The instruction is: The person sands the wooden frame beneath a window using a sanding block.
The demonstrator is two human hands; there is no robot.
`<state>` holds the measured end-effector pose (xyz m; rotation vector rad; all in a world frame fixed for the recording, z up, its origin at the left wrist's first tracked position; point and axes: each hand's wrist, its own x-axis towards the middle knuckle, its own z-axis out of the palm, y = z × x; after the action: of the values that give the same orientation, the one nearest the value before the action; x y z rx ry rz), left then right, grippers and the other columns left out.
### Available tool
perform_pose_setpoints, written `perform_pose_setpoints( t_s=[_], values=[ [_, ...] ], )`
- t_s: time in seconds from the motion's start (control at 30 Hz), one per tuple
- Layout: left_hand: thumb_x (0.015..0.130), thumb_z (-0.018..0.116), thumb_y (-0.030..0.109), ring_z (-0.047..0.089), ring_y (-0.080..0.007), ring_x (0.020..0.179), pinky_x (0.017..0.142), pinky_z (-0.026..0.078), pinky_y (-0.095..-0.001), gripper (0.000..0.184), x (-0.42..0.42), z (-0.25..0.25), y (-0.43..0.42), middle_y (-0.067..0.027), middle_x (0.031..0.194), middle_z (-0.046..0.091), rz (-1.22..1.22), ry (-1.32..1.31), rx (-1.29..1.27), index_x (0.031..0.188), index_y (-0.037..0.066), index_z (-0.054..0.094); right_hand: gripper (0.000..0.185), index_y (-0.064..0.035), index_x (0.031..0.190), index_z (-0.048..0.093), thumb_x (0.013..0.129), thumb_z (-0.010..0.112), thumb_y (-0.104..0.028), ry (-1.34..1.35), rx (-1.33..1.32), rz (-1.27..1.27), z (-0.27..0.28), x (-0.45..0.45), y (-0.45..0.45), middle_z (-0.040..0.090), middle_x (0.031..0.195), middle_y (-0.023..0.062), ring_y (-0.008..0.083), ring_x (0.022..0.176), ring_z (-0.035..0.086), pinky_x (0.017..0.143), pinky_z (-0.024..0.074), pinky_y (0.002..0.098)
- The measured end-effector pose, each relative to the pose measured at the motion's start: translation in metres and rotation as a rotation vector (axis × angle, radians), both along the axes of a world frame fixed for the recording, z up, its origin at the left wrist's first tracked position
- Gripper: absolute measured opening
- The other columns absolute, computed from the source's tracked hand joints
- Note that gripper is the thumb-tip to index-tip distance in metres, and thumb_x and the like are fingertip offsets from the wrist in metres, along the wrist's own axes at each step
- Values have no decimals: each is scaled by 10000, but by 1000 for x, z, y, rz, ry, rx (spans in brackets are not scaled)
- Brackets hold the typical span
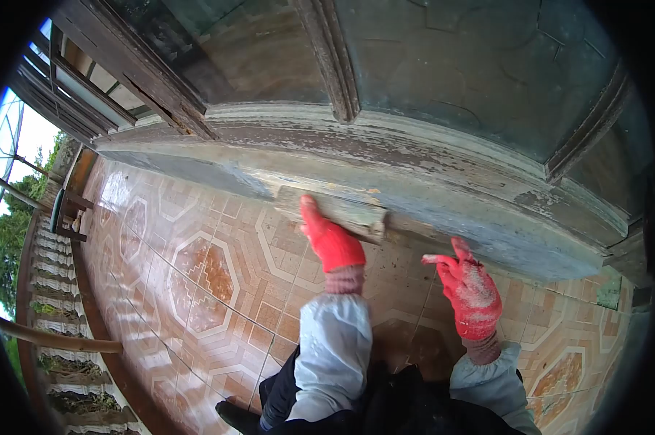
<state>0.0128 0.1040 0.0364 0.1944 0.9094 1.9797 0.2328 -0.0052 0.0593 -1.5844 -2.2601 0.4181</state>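
A short weathered board (335, 212) lies against the low plastered ledge (443, 210) beneath the old wooden window frame. My left hand (332, 238), in a red glove, is at the board's near side, with a finger reaching up over its face and the thumb side at its edge. To the right, my right hand (472, 293), in a red glove dusted with pale powder, hovers above the tiled floor, touching neither board nor ledge. Its fingers are partly spread, and no object shows in it.
Peeling wooden window bars (330, 58) with dark glass rise above the ledge. Patterned tiles (197, 275) cover the floor. At the left are a balustrade (52, 286) and a wooden pole (66, 338). A small greenish piece (609, 293) lies at the far right.
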Motion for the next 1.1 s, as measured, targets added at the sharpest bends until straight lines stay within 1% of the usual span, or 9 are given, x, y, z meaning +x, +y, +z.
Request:
perform_pose_setpoints(
  t_s=[0.1,0.13,0.23,0.5,0.57,0.8,0.97,1.03,1.1],
  values=[
    [856,639,488,492,-266,1147,961,442,-415,933,-20,-13,10,-192,1339,424,73,-4,-39,1484,77,86,419,-114,1294,533,881,604,-93,1199,-475,-557,34,-6,-8,563,1240,-23,91,958,582,715,457,209],
    [848,636,490,505,-293,1135,992,413,-402,832,-4,-16,11,-162,1336,435,157,71,-36,1432,34,255,426,-131,1324,530,906,591,-80,1311,-577,-577,36,-5,-6,555,1209,-79,45,944,542,712,431,192],
    [854,652,454,394,-248,1257,1065,324,-398,1033,72,13,-16,-152,1474,271,239,478,-352,1504,72,-54,390,-124,1283,564,906,553,-26,1201,-529,-567,53,-24,-2,572,1189,-56,54,925,553,709,429,192],
    [853,659,417,508,-253,1131,986,417,-392,1022,-32,-41,16,-190,1355,434,-11,115,85,1471,-38,-15,174,-80,1054,641,899,562,-65,1290,-369,-164,12,27,-3,629,1116,39,107,802,542,686,453,248],
    [875,632,408,543,-232,1104,977,419,-373,786,-44,-43,12,-129,1343,460,-129,32,-20,1428,-8,260,271,-84,1047,648,860,512,56,1294,-453,-267,11,34,-4,621,1165,65,125,908,569,736,454,248],
    [866,653,402,380,-213,1278,1076,304,-387,1038,37,-24,-1,-104,1470,301,214,405,-232,1493,76,-106,239,-68,1026,651,874,554,91,1093,-313,219,-15,33,13,640,1119,78,153,947,617,736,486,245],
    [884,600,442,573,-236,1043,948,452,-383,611,-58,-36,26,-141,1218,558,101,195,-149,1273,-16,488,207,-68,1022,664,881,574,55,1414,-502,204,-19,29,5,639,1141,76,145,975,613,723,493,253],
    [894,588,437,520,-252,1142,1005,407,-385,710,-21,-16,15,-169,1332,470,165,324,-98,1366,-49,374,194,-70,1023,671,889,577,34,1358,-393,255,-9,26,8,638,1151,72,135,965,609,702,489,254],
    [902,605,387,345,-248,1308,1086,298,-390,947,26,-2,-5,-162,1513,190,296,768,-310,1498,40,-43,180,-69,1025,680,897,581,8,1318,-708,81,2,23,7,634,1163,76,141,968,607,716,491,259]
  ],
)
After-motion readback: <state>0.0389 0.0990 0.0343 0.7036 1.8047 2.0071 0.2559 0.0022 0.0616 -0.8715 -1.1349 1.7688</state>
